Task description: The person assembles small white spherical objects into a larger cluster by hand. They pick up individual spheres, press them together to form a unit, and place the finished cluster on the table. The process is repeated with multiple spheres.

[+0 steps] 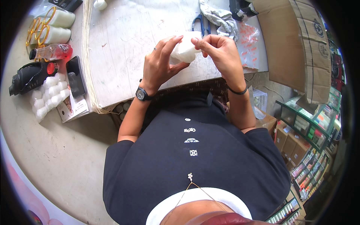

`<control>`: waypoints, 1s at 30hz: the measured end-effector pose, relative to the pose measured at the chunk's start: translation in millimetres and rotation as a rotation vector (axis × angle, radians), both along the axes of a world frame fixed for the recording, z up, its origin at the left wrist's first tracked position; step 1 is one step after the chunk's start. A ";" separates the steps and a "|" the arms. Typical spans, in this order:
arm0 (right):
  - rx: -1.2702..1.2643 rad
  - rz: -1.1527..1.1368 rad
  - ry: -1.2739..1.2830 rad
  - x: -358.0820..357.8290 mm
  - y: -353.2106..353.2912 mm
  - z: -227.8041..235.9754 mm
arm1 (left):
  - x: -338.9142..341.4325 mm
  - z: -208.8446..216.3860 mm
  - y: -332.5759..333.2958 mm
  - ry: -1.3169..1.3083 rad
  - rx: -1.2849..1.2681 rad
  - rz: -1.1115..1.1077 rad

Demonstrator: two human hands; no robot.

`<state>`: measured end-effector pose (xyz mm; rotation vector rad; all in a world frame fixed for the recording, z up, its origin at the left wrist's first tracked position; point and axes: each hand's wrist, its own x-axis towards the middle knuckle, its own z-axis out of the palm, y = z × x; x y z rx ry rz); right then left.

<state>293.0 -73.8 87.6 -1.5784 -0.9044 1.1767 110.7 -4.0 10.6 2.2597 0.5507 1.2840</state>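
You held a small white bag point(184, 51), soft and translucent, up above the near part of the tabletop point(123, 48), between both hands. Your left hand point(159, 65) cupped it from below and behind, thumb under it and fingers curved over its left side. Your right hand point(219, 50) pinched its upper right corner between thumb and forefinger; the other fingers were curled in. So both hands were closed on the bag, neither one free.

Judged stage: the bag appeared filled and plump, and the pinch at the corner suggested its mouth was being gathered or closed. Whether it was already sealed could not be told; the opening was hidden behind your fingers.

Just beyond the bag lay blue-handled scissors point(201, 23), untouched, beside a crumpled grey cloth point(221, 18). To the right lay clear packets with orange print point(249, 45). Far left, a cluster of small white pouches point(48, 95) lay bunched together, looking like finished pieces of the same kind. Next to them lay a black phone point(75, 77), and further back a bottle of red liquid point(52, 51) and 2 white bottles point(56, 26).
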 end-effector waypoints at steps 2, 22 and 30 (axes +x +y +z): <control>-0.033 0.026 -0.040 2.8 0.2 -2.8 | 0.7 4.3 -0.5 0.019 0.017 0.007; -0.005 0.122 0.079 3.8 -12.7 9.8 | 0.3 20.8 2.3 0.144 -0.064 0.033; 0.088 -0.086 -0.012 -7.8 -13.9 1.8 | 0.1 18.3 5.4 0.102 -0.083 0.056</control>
